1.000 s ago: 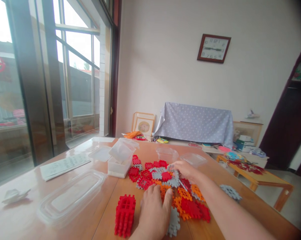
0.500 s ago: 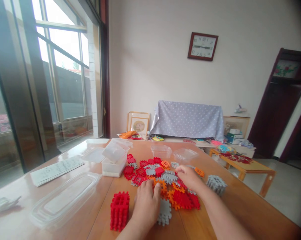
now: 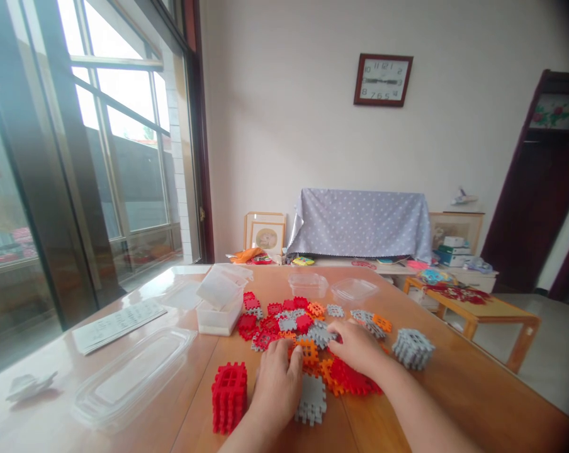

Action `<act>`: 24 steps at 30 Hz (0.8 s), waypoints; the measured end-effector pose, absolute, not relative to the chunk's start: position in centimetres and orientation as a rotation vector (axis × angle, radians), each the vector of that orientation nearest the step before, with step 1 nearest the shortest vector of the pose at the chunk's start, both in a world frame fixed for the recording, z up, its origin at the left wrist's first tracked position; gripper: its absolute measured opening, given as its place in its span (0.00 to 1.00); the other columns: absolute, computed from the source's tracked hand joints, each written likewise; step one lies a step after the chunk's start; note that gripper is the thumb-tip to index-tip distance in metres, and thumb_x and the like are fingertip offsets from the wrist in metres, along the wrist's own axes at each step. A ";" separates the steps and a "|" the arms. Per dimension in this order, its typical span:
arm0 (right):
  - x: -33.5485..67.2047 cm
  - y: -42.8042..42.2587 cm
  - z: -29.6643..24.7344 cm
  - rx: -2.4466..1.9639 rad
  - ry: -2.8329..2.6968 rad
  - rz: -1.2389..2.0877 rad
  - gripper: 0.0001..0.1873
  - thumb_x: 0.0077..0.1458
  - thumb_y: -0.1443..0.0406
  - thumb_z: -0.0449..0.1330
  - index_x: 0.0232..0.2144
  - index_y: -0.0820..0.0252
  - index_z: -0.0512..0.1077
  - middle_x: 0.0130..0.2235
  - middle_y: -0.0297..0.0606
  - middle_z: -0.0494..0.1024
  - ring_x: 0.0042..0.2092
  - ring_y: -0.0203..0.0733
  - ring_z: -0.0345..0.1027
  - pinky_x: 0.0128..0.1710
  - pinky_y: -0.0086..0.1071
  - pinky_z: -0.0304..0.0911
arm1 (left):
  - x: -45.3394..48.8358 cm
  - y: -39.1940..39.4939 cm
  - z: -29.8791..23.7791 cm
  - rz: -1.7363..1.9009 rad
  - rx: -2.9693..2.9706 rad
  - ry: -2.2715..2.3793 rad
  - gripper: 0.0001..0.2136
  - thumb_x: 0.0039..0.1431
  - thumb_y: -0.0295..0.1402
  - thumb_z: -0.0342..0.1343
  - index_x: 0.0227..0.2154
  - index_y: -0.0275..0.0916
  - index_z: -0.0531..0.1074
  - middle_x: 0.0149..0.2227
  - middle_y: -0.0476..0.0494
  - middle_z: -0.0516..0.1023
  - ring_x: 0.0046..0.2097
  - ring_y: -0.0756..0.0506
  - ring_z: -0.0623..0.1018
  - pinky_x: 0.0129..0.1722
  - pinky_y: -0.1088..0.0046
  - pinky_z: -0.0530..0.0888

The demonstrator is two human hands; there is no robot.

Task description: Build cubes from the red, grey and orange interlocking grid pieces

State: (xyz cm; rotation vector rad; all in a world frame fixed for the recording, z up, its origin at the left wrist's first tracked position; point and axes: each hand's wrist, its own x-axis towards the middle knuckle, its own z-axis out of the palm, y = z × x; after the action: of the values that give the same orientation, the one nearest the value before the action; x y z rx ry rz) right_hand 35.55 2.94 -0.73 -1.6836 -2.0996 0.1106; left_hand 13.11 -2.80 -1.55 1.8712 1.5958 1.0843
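Note:
Loose interlocking plastic tiles in red, grey and orange lie heaped in the middle of the table. My right hand (image 3: 357,347) reaches over the heap, thumb and forefinger closed at the edge of a grey tile (image 3: 318,333). Fingers curled, my left hand (image 3: 279,376) is low at the near side of the heap, by an orange tile (image 3: 308,351); what lies under its palm is hidden. Left of it stands a stack of red tiles (image 3: 229,397). Just right of its wrist sits a stack of grey tiles (image 3: 311,401). Red tiles (image 3: 355,377) lie below my right hand.
Another grey stack (image 3: 413,348) stands at the right. Clear plastic tubs (image 3: 218,316) are at the back left, with a long clear lid (image 3: 136,374) and written sheets (image 3: 119,326) on the left. A small clear container (image 3: 308,285) and lid (image 3: 354,289) lie farther back.
My right hand has moved slightly left and nearer, onto the grey tile, uncovering grey tiles behind it. The left hand stays nearly in place. The view has shifted a little.

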 end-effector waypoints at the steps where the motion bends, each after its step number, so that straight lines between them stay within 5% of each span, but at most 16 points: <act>1: 35.6 2.9 -0.6 -1.662 -2.095 0.131 0.09 0.50 0.64 0.60 0.35 0.53 0.78 0.37 0.36 0.80 0.43 0.45 0.69 0.42 0.33 0.57 | 13.1 -2.9 -1.5 1.101 1.879 1.584 0.18 0.66 0.47 0.44 0.43 0.40 0.74 0.44 0.37 0.76 0.48 0.37 0.73 0.50 0.63 0.66; 9: 34.7 1.2 1.9 -1.285 -2.044 0.454 0.15 0.49 0.68 0.59 0.41 0.53 0.76 0.43 0.34 0.79 0.45 0.43 0.71 0.47 0.33 0.62 | 14.1 -3.2 -1.1 1.419 1.544 1.238 0.17 0.64 0.47 0.50 0.47 0.41 0.72 0.46 0.40 0.77 0.48 0.41 0.75 0.48 0.67 0.69; 15: 32.9 -1.5 4.2 -1.167 -2.065 0.597 0.16 0.49 0.69 0.59 0.42 0.53 0.76 0.44 0.33 0.80 0.45 0.42 0.72 0.47 0.33 0.64 | 14.3 -3.6 0.3 1.315 1.149 1.011 0.24 0.56 0.50 0.58 0.48 0.37 0.71 0.29 0.48 0.74 0.29 0.49 0.73 0.27 0.76 0.65; 21: 32.7 -3.3 5.0 -1.184 -2.097 0.672 0.29 0.48 0.66 0.64 0.54 0.48 0.72 0.53 0.35 0.76 0.52 0.45 0.70 0.53 0.35 0.64 | 14.3 -3.4 0.9 1.360 1.021 0.909 0.27 0.43 0.48 0.67 0.43 0.36 0.73 0.24 0.52 0.71 0.25 0.51 0.71 0.24 0.77 0.64; 24: 32.6 -3.3 4.8 -1.242 -2.040 0.517 0.27 0.47 0.62 0.67 0.52 0.50 0.73 0.52 0.38 0.76 0.53 0.47 0.69 0.53 0.37 0.63 | 14.4 -3.7 1.4 1.338 1.034 0.906 0.26 0.42 0.47 0.67 0.42 0.37 0.73 0.24 0.52 0.71 0.25 0.50 0.72 0.25 0.77 0.65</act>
State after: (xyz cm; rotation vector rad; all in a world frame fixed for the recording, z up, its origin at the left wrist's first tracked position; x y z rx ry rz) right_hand 32.60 -3.26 4.78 -1.2419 -2.0395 0.5173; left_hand 14.36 -3.69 1.38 1.0340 0.9057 1.3383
